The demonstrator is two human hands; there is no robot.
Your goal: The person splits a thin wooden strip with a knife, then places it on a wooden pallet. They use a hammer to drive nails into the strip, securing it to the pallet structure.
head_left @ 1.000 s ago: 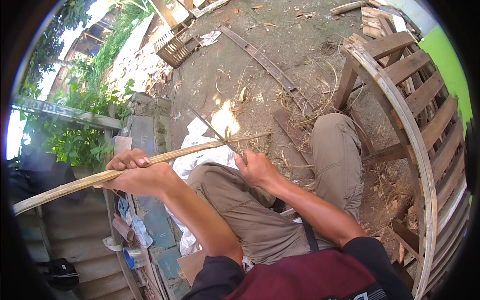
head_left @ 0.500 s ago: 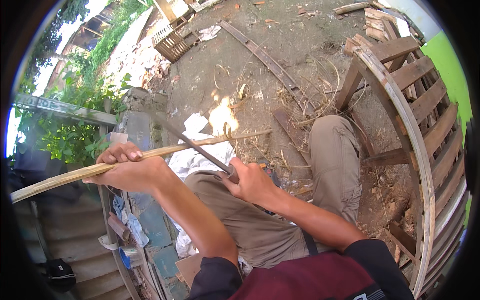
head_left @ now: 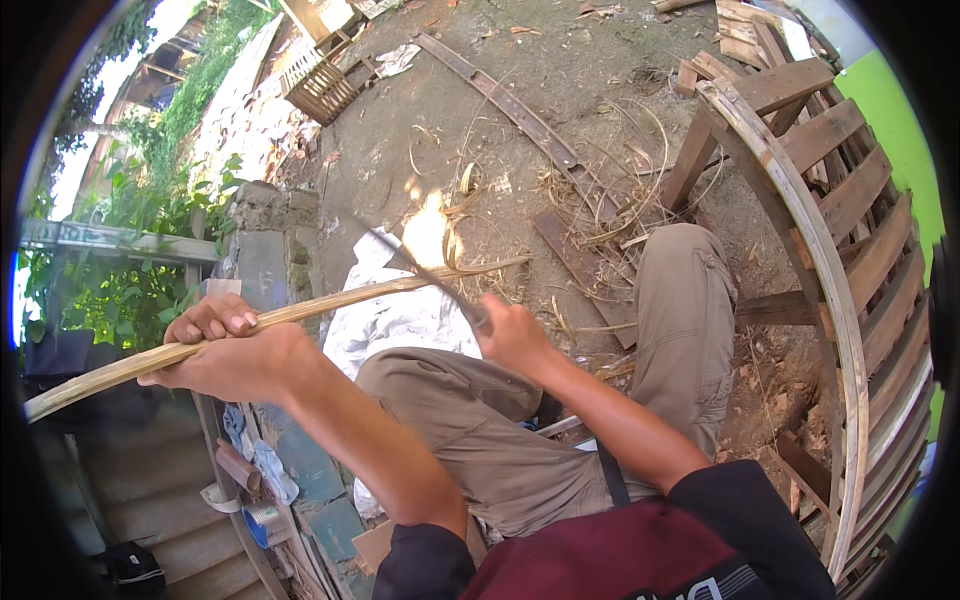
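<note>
My left hand (head_left: 235, 350) is closed around a long, pale strip of split wood or bamboo (head_left: 350, 299). The strip runs from the left rim, over my left thigh, to a narrow tip near the middle. In my right hand (head_left: 512, 335) is the handle of a long knife (head_left: 458, 299), its dark blade slanting up and left across the strip. Motion smears the blade's far end. Beside the crossing, a thin curled shaving (head_left: 453, 240) stands up from the strip. White cloth (head_left: 385, 328) lies below the strip, by my left knee.
A slatted wooden frame (head_left: 845, 290) curves along the right side. A rusty metal beam (head_left: 510, 105) and loose shavings lie on the dirt ahead. Concrete steps (head_left: 150, 520) drop away at lower left beside a low block wall (head_left: 262, 245). A slatted crate (head_left: 318, 85) stands farther off.
My right hand has pushed the knife forward and right along the strip, toward its tip. The left hand keeps its hold, and the view has shifted slightly.
</note>
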